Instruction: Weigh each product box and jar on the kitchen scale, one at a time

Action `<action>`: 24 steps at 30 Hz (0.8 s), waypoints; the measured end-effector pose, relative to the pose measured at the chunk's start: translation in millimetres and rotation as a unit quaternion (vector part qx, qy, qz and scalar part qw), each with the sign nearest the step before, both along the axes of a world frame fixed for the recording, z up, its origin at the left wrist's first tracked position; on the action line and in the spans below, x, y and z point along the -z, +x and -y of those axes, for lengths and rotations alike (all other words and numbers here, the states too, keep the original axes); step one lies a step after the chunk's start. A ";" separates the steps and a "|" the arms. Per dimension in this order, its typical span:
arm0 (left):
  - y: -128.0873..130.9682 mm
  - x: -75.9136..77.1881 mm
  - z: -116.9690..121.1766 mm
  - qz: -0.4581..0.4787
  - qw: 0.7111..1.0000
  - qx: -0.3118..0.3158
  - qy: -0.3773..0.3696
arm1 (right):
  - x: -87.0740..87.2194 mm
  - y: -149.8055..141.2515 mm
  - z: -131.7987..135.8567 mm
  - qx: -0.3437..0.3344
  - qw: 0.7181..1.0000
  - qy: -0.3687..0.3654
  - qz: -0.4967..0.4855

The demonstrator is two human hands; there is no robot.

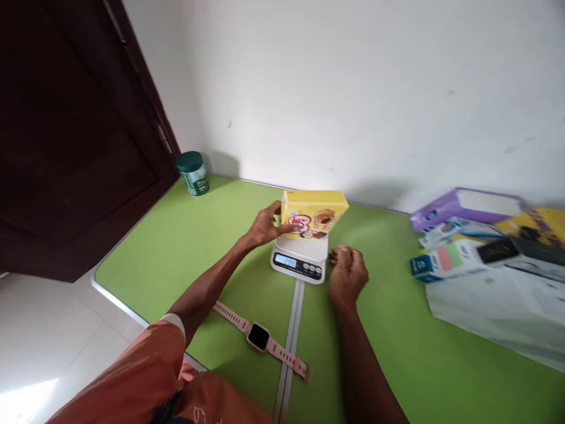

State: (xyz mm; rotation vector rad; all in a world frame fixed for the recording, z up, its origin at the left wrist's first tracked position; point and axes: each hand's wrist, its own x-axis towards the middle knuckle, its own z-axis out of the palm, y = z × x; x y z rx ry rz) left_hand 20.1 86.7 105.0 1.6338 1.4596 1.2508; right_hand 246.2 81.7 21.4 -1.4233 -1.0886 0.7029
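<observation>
A yellow snack box with red and brown print stands upright on the white plate of a digital kitchen scale. Its left end is gripped by my left hand, the thumb across the printed front and the fingers behind. The scale's lit display shows digits too blurred to read surely. Just right of the scale, my right hand rests near the table with its fingers curled in, and nothing shows in it. A smartwatch with a pink strap lies stretched out below the scale.
The green folding table has a metal seam down its middle. At the back left corner stands a green jar. On the right lie several packages, including a purple box and a white bag. A white wall rises behind.
</observation>
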 end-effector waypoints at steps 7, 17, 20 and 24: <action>-58.1 -1.8 -1.4 0.124 0.991 -0.037 -0.027 | 0.9 6.6 -1.1 -0.026 0.999 -0.004 0.020; -248.3 8.1 52.3 0.079 0.965 -0.244 0.048 | -1.3 8.4 -0.3 -0.023 0.999 -0.025 0.036; -283.6 15.1 63.9 0.092 0.955 -0.277 0.046 | -1.0 9.7 -0.2 -0.024 0.999 -0.031 0.036; -310.6 16.1 73.7 0.124 0.954 -0.273 0.017 | -0.4 11.1 -0.8 -0.024 0.998 -0.036 0.045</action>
